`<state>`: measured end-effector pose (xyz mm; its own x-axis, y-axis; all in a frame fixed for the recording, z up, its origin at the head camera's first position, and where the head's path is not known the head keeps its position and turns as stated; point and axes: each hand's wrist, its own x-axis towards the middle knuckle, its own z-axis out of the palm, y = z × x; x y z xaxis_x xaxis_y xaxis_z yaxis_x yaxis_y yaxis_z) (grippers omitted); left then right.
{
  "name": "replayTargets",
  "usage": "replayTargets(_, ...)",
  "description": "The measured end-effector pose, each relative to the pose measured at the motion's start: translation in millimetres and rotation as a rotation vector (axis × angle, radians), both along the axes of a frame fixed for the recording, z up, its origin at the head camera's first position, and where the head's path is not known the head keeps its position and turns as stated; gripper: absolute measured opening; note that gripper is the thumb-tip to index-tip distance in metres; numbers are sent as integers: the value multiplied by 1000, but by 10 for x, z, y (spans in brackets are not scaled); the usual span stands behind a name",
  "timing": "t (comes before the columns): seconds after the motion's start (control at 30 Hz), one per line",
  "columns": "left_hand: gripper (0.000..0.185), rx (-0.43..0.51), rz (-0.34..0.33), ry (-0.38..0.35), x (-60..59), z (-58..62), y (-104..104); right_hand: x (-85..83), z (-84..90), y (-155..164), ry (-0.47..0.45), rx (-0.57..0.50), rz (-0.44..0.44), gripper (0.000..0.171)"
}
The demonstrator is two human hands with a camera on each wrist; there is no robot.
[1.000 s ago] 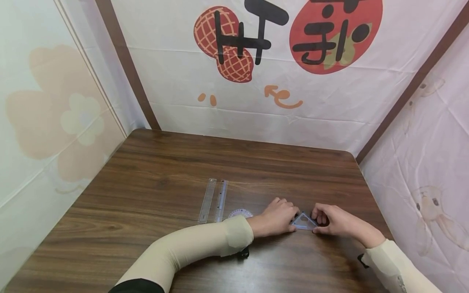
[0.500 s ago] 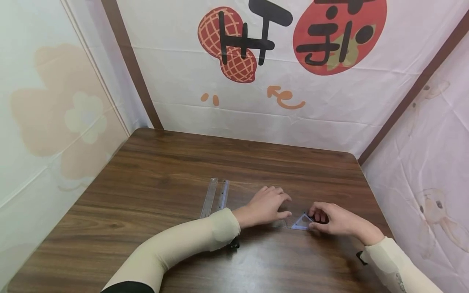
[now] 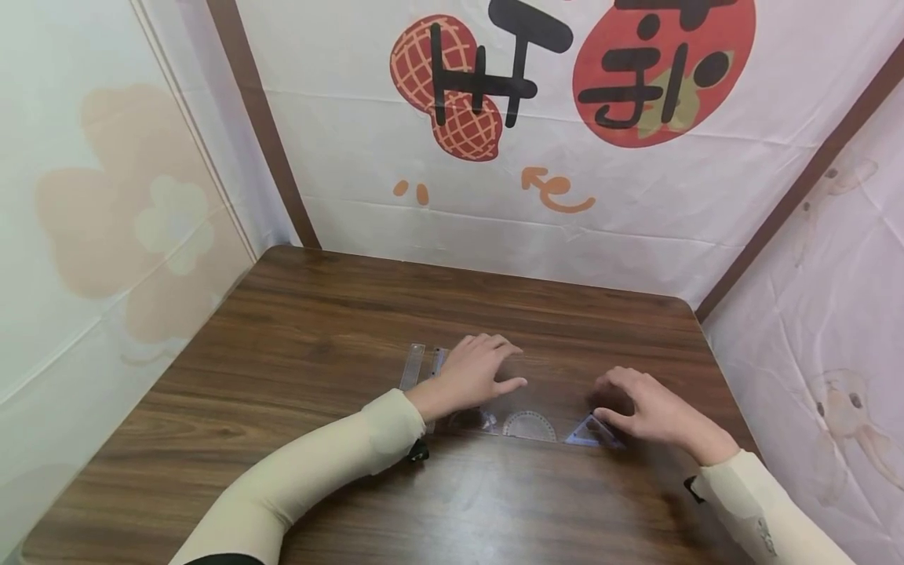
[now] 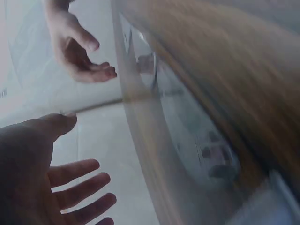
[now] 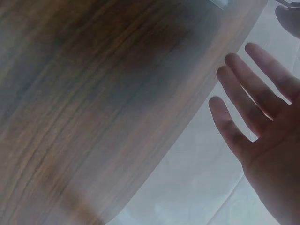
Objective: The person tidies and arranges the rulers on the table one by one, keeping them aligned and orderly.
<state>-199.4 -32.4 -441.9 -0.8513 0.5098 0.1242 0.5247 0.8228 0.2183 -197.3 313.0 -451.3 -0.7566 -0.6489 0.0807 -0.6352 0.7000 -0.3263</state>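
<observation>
In the head view my left hand point(image 3: 468, 377) is raised over the table, fingers loosely extended and holding nothing. Beneath and beside it lie a partly covered protractor point(image 3: 487, 422) and two clear straight rulers, one plain point(image 3: 413, 367) and one with a blue stripe point(image 3: 439, 360). A second clear protractor point(image 3: 530, 426) rests flat between my hands. To its right is a blue-edged set square point(image 3: 585, 433), overlapped by the thumb of my right hand point(image 3: 653, 412). The right wrist view shows that hand point(image 5: 274, 124) with spread fingers and nothing in them.
The dark wood-grain table point(image 3: 339, 314) has rounded far corners. Printed fabric walls stand close behind it point(image 3: 395, 227) and at both sides. A black wrist camera point(image 3: 418, 450) sits under my left sleeve.
My left hand has moved left from the set square, uncovering the second protractor. My right hand has let go of the set square and lifted slightly, its fingers opening.
</observation>
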Motion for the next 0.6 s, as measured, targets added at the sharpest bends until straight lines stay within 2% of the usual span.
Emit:
replayTargets(0.37,72,-2,90,57,-154,-35,-585,-115,-19,14,80,-21,-70,58)
replayTargets(0.6,79,-13,172,48,-229,-60,-1036,-215,-39,56,85,-43,-132,73)
